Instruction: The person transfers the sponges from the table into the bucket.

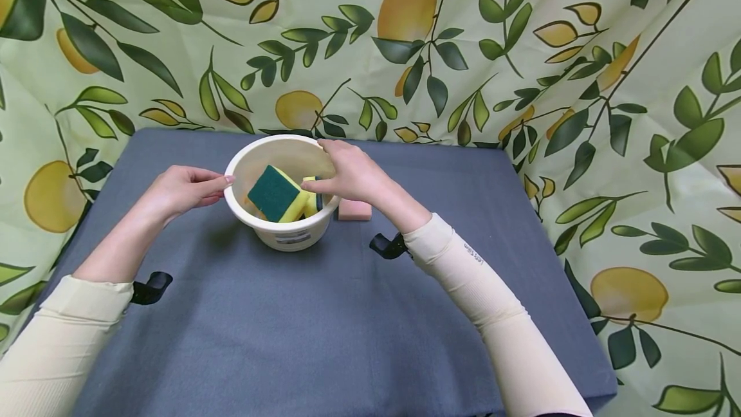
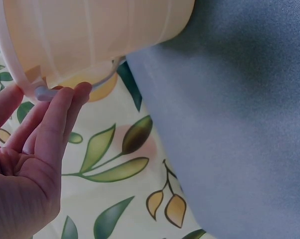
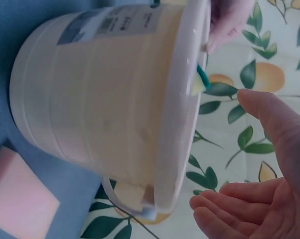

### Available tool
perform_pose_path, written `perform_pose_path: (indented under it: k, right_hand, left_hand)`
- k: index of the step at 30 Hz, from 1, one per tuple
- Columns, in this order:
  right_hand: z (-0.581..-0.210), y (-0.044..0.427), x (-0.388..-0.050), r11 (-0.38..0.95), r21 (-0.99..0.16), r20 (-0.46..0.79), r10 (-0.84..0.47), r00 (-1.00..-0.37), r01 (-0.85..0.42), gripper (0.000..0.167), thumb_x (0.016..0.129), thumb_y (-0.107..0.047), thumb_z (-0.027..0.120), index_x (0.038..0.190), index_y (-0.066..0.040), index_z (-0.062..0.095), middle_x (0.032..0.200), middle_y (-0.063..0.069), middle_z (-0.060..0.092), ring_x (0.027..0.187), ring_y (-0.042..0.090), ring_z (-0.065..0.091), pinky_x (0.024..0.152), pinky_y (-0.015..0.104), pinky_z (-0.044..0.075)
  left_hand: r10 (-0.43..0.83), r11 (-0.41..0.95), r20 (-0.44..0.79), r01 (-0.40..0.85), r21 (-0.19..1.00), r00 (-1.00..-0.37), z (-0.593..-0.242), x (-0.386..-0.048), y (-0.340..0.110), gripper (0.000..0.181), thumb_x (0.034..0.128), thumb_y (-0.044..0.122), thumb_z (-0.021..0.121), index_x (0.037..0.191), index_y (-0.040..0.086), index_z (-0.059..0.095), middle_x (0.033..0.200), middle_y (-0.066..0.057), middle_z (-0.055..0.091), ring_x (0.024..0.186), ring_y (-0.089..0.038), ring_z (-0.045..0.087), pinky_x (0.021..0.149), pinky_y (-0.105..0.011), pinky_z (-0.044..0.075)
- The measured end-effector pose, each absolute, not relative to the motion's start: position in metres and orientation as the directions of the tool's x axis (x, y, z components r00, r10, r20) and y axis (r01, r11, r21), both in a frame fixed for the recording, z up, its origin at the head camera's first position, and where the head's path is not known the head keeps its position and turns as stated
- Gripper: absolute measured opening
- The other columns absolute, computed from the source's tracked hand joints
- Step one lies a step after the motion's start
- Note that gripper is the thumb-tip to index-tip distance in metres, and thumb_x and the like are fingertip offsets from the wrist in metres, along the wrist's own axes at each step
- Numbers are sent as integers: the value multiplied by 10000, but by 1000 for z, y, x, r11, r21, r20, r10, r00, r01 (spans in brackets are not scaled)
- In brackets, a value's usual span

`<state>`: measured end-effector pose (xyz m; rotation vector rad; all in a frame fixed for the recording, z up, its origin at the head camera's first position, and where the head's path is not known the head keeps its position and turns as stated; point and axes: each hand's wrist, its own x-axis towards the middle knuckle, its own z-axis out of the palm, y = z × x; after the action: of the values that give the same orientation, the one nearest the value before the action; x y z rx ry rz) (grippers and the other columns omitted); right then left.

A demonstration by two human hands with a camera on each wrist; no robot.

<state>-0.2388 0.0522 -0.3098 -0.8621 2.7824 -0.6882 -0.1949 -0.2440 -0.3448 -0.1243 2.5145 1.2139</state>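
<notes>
A cream plastic bucket (image 1: pixel 295 237) stands on the table with several sponges inside. On top lies a yellow sponge with a green scouring side (image 1: pixel 274 193); another yellow sponge (image 1: pixel 311 206) is partly hidden beside it. My left hand (image 1: pixel 186 189) pinches the bucket's left rim between thumb and fingers, by the handle's (image 2: pixel 109 76) end in the left wrist view. Over the right rim is my right hand (image 1: pixel 356 176), thumb and fingers spread; the right wrist view shows its fingers extended, apart from the rim and holding nothing.
A pink sponge (image 1: pixel 355 210) lies on the table just right of the bucket. Blue-grey cloth covers the table (image 1: pixel 324 333). Behind and beside it hangs a leaf-and-fruit patterned curtain (image 1: pixel 347 50). Black straps (image 1: pixel 152 288) stick out at both wrists.
</notes>
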Motion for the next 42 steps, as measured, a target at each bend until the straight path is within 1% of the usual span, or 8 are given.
perform_pose_path:
  k: [3, 7, 13, 18, 29, 35, 42]
  right_hand:
    - [-306, 58, -240, 750, -461, -4, -536, -844, -474, 823, 832, -481, 731, 1442, -27, 416, 1313, 114, 554, 1161, 229, 527, 918, 341, 488]
    - [-304, 68, -241, 793, -432, -30, -489, -872, -430, 881, 829, -499, 728, 1482, -35, 360, 1367, 119, 517, 1203, 219, 508, 948, 365, 484]
    - [-306, 85, -242, 794, -472, -16, -442, -897, -383, 883, 823, -466, 750, 1490, -46, 351, 1434, 110, 469, 1216, 226, 510, 948, 390, 490]
    - [-310, 99, -245, 810, -465, -3, -404, -915, -356, 860, 819, -474, 752, 1477, -70, 375, 1412, 104, 488, 1201, 224, 516, 947, 399, 486]
    - [-328, 123, -249, 834, -503, -46, -288, -957, -227, 944, 808, -511, 746, 1520, -80, 301, 1485, 95, 417, 1274, 251, 481, 1003, 427, 457]
    - [-338, 134, -251, 837, -509, -45, -260, -964, -202, 930, 810, -504, 745, 1505, -55, 319, 1456, 115, 448, 1266, 275, 485, 1001, 443, 452]
    - [-349, 142, -252, 849, -495, -47, -239, -970, -185, 911, 816, -502, 742, 1478, -13, 354, 1430, 157, 468, 1252, 297, 494, 996, 457, 454]
  left_hand:
    - [68, 629, -342, -226, 744, -937, -345, -195, -244, 763, 912, 556, 594, 1322, -85, 542, 1270, -252, 594, 882, -53, 652, 837, -310, 566]
    - [63, 632, -342, -228, 741, -938, -345, -194, -243, 774, 904, 572, 594, 1324, -76, 546, 1283, -258, 583, 895, -58, 654, 858, -327, 555]
    - [65, 629, -341, -227, 744, -938, -345, -194, -243, 782, 899, 580, 596, 1325, -74, 546, 1282, -263, 582, 915, -85, 662, 876, -350, 543]
    - [63, 627, -344, -231, 744, -937, -345, -194, -243, 771, 905, 569, 595, 1325, -76, 545, 1276, -261, 587, 913, -87, 663, 886, -362, 534]
    - [72, 616, -344, -230, 754, -936, -346, -196, -245, 748, 921, 532, 596, 1329, -92, 531, 1276, -257, 588, 880, -42, 650, 868, -336, 541]
    - [72, 612, -340, -227, 758, -938, -346, -195, -244, 737, 925, 522, 597, 1326, -93, 534, 1256, -244, 605, 863, -25, 643, 844, -307, 557]
    - [75, 614, -330, -217, 759, -941, -346, -195, -244, 733, 930, 518, 592, 1321, -99, 535, 1258, -260, 597, 865, -25, 642, 844, -304, 554]
